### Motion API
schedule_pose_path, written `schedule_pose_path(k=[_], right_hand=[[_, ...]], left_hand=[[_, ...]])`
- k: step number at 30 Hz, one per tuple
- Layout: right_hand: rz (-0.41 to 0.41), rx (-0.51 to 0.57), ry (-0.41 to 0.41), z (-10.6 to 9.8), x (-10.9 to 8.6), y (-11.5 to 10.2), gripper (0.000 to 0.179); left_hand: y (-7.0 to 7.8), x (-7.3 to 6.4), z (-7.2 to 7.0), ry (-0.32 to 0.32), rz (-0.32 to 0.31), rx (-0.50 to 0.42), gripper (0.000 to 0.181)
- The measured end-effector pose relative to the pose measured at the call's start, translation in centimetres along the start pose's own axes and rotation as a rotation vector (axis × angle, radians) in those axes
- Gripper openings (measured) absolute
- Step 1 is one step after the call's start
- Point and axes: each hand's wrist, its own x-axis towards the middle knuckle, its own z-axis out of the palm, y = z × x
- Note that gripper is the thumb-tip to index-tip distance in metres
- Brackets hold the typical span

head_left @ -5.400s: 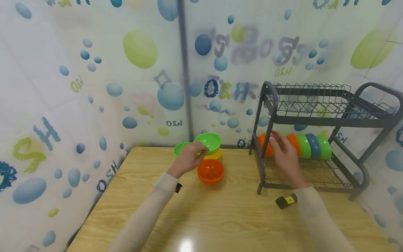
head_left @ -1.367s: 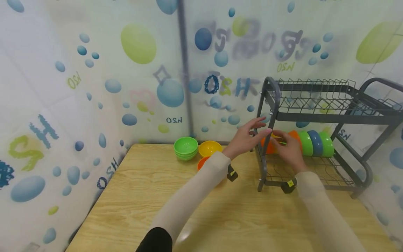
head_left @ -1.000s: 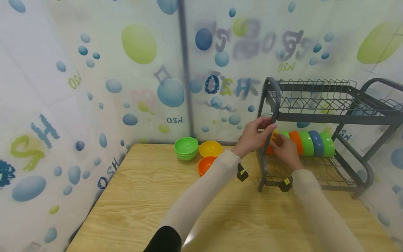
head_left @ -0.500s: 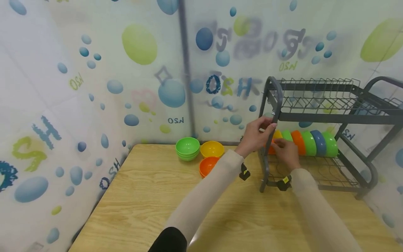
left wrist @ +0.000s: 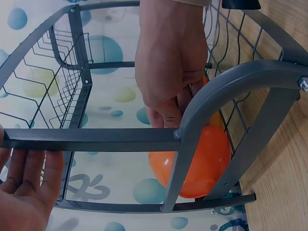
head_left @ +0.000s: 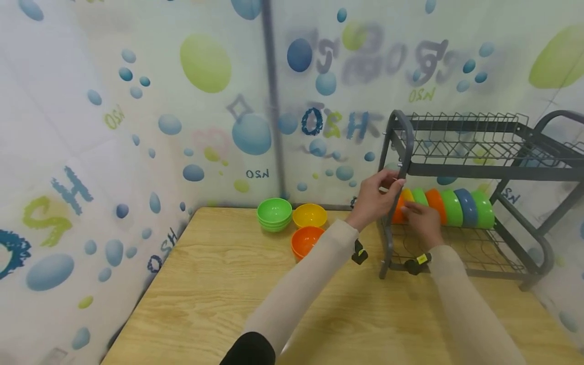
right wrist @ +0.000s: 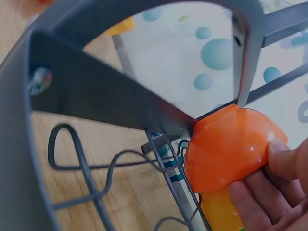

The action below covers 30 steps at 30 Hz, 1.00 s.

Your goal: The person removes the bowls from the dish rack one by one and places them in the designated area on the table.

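Note:
In the head view my left hand (head_left: 373, 198) is at the left upright of the dark grey dish rack (head_left: 456, 171); in the left wrist view its fingers (left wrist: 52, 175) bend behind a rack bar, gripping it. My right hand (head_left: 425, 221) reaches into the lower tier. There it pinches the leftmost orange bowl (right wrist: 231, 144), thumb on the outside and fingers at the rim. The bowl stands on its side. Beside it, on edge in a row, are a yellow bowl (head_left: 407, 195), green bowls (head_left: 451, 209), another orange bowl (head_left: 436, 205) and a blue bowl (head_left: 467, 208).
On the wooden table (head_left: 205, 284), left of the rack, stand stacked green bowls (head_left: 274, 213), a yellow bowl (head_left: 310, 216) and orange bowls (head_left: 304, 241), partly hidden by my left sleeve. The rack's upper wire tier (head_left: 470, 144) overhangs the row. A patterned wall covering (head_left: 219, 152) rises behind.
My left hand has let go of a green bowl, now on the green stack, and moved right to the rack. My right hand has stayed by the leftmost bowls; the yellow one shows more.

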Motion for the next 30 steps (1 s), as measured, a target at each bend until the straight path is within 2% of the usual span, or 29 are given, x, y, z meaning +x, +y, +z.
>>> schedule_pose_path(k=[6, 14, 19, 23, 30], right_hand=[[0.129, 0.121, 0.017, -0.2, -0.2, -0.1, 0.055], [0.195, 0.308, 0.041, -0.5, 0.2, 0.1, 0.054], [0.231, 0.459, 0.012, -1.0, 0.1, 0.2, 0.058], [0.212, 0.606, -0.055, -1.7, 0.0, 0.3, 0.067], [0.12, 0.779, -0.193, -3.6, -0.6, 0.7, 0.078]], left_hand=[[0.2, -0.1, 0.1, 0.014, 0.015, 0.01, 0.027], [0.2, -0.2, 0.1, 0.017, 0.002, 0.017, 0.028], [0.2, -0.4, 0.1, 0.026, -0.007, 0.022, 0.027], [0.2, -0.4, 0.0, 0.031, 0.0, 0.028, 0.027], [0.4, -0.1, 0.2, 0.018, 0.007, 0.04, 0.028]])
